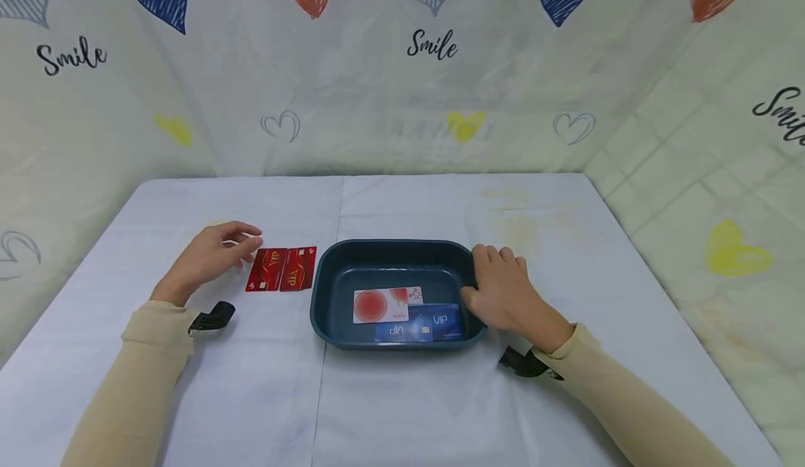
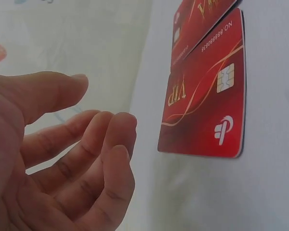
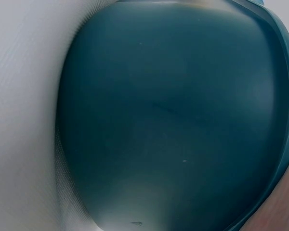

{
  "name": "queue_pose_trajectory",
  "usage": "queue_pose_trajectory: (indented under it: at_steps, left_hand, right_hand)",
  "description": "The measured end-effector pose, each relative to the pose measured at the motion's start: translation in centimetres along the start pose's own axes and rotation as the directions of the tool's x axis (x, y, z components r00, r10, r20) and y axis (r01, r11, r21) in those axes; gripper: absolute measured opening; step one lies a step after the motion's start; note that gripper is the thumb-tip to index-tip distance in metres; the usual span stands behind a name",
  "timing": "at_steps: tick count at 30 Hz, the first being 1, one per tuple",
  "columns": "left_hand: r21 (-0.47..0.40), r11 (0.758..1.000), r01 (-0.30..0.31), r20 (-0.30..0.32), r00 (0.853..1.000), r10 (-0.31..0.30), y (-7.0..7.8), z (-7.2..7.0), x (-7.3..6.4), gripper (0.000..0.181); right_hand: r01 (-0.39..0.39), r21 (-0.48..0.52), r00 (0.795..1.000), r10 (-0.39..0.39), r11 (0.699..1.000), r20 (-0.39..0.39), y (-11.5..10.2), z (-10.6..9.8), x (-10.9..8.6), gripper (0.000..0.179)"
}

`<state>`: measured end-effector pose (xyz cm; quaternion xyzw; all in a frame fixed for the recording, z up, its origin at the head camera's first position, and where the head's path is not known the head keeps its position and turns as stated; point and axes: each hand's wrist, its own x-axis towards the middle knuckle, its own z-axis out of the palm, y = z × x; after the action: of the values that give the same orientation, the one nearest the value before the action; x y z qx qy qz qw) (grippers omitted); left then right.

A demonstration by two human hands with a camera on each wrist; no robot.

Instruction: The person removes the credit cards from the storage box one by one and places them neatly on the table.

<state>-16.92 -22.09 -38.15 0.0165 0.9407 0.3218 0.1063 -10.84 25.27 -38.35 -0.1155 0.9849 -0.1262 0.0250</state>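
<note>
Two red VIP cards [image 1: 280,269] lie side by side on the white table, left of a dark teal tray [image 1: 393,246]. My left hand [image 1: 214,256] hovers just left of these cards, its fingers loosely bent and holding nothing. In the left wrist view, a gap separates the fingertips from the nearer red card [image 2: 204,96]. My right hand [image 1: 506,289] grips the tray's right rim, thumb on the inner side. The right wrist view is mostly filled by the tray's outer wall [image 3: 173,106]. Inside the tray are blue VIP cards [image 1: 409,331] and pink-and-white cards [image 1: 380,306], partly overlapping.
A white cloth with a crease covers the table [image 1: 390,404]. Behind it hangs a pale curtain [image 1: 371,82] printed with hearts and "Smile". A black strap-like piece [image 1: 212,317] sticks out at the left wrist, and a similar black piece [image 1: 523,362] at the right.
</note>
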Motion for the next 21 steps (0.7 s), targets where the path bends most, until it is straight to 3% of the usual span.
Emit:
queue_pose_trajectory:
  at_steps: [21]
  left_hand:
    - [0.105,0.986,-0.133,-0.03,0.99,0.137,5.4,-0.1,-1.3,0.046]
  right_hand:
    - [-0.003,0.0,1.0,0.003,1.0,-0.009,0.3,0.1,-0.1,0.028]
